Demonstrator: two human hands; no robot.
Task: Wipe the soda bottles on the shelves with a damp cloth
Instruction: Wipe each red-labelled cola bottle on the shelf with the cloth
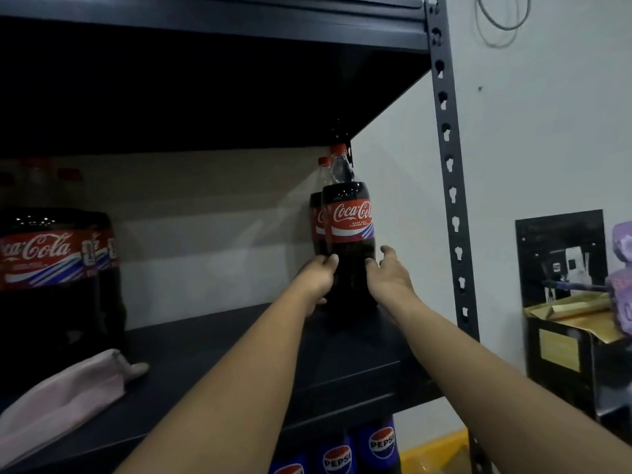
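Grip: the front cola bottle (349,241) is clasped low down by the left hand (316,278) and right hand (388,277).
Handling: likely heavy, smooth plastic; best held below the label.
Cloth (65,398): left of the grip, unheld.

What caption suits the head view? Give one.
Both hands grip a Coca-Cola bottle while the pink cloth lies aside.
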